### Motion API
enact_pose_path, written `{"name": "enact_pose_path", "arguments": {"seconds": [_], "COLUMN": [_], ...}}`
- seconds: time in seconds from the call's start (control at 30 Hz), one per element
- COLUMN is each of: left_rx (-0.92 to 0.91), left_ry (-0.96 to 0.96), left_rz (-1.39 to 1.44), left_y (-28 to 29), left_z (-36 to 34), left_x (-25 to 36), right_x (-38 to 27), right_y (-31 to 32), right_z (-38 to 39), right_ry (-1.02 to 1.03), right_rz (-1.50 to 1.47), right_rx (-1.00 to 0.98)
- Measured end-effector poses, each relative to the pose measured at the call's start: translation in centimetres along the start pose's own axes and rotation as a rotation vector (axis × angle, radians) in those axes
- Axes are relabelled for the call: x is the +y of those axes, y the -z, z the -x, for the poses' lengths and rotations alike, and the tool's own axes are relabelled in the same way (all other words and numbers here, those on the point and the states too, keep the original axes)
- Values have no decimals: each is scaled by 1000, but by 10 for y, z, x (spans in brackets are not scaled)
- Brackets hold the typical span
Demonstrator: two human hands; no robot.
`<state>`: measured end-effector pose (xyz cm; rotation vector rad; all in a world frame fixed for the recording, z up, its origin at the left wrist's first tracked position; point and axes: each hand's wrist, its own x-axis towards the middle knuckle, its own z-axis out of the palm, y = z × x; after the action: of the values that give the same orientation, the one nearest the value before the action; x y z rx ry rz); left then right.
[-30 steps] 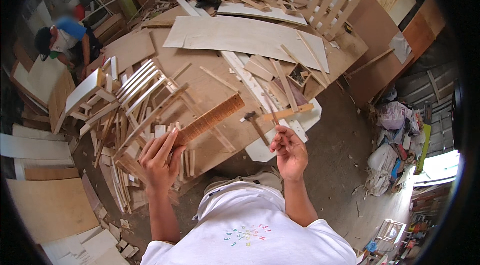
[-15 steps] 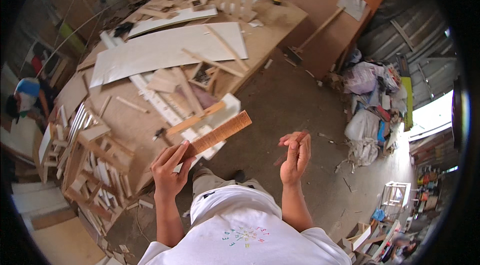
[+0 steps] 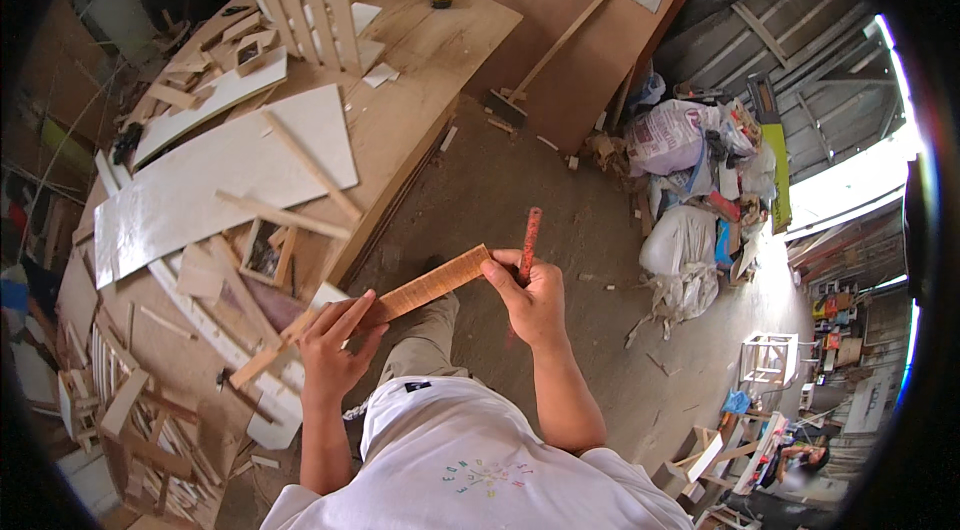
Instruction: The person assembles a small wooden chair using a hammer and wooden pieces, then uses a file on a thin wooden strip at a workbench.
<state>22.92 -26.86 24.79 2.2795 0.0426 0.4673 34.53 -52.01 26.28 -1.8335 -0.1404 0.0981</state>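
Note:
My left hand (image 3: 338,348) grips the near end of a flat orange-brown wooden strip (image 3: 428,288), held out at waist height. My right hand (image 3: 532,305) pinches the strip's far end with the thumb on top and also holds a thin red speckled stick (image 3: 531,235), perhaps a pencil, upright between its fingers; the stick's lower part is behind the hand. To the left, just beyond my left hand, a hammer (image 3: 228,382) lies among loose battens.
A worktable (image 3: 470,45) on the left carries white boards (image 3: 225,175), offcuts and a slatted wooden piece (image 3: 310,10). A broom (image 3: 560,40) leans on brown panels. Bags (image 3: 680,235) are piled at right. Another person (image 3: 800,465) is at the lower right, near small wooden frames.
The view has swung rightward away from the table's left side. My right hand has moved from apart to the strip's far end, still holding the red stick.

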Motion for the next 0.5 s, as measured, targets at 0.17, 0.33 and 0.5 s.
{"name": "enact_pose_path", "arguments": {"seconds": [0.17,0.33,0.5], "left_rx": [-44,-103,-113], "left_ry": [-58,-139,-12], "left_rz": [41,108,25], "left_y": [-90,-173,-261], "left_z": [-128,-247,-371], "left_x": [-5,1,-15], "right_x": [10,40,98], "right_y": [39,70,117], "right_z": [-122,-227,-352], "right_ry": [-138,-55,-397], "right_rz": [29,25,-537], "right_rx": [-88,21,110]}}
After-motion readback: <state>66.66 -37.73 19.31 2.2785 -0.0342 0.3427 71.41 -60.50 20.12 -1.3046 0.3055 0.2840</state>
